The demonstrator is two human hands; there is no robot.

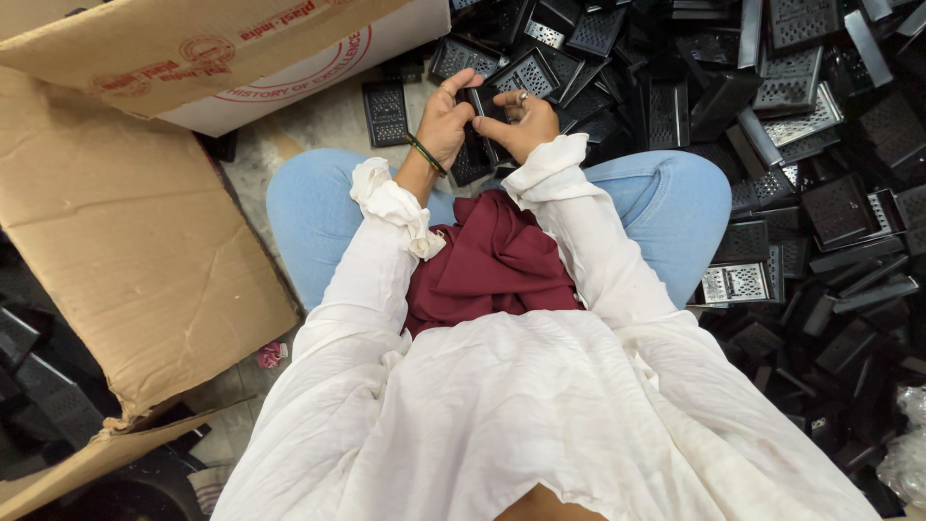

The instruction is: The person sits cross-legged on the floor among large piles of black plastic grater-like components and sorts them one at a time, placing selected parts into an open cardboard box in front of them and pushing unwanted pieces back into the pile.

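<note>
Floor: bare concrete floor [318, 121], where I sit cross-legged so the stock lies within arm's reach.
Left hand [446, 121]: closed on one end of a black grater piece [487, 104], thumb raised.
Right hand [524, 121]: curled on the other end, steadying it above my knees for a close look.
Piece: held between both hands, clear of the heap.
Heap: black grater parts [801, 145], piled ahead and right.
Carton: open cardboard box [125, 222], left of my knee.

Both arms reached forward over crossed legs, elbows bent, white sleeves bunched at the wrists. The left hand [446, 118] curled inward, fingers raised; the right hand [524, 120] closed opposite, nearly touching.
</note>
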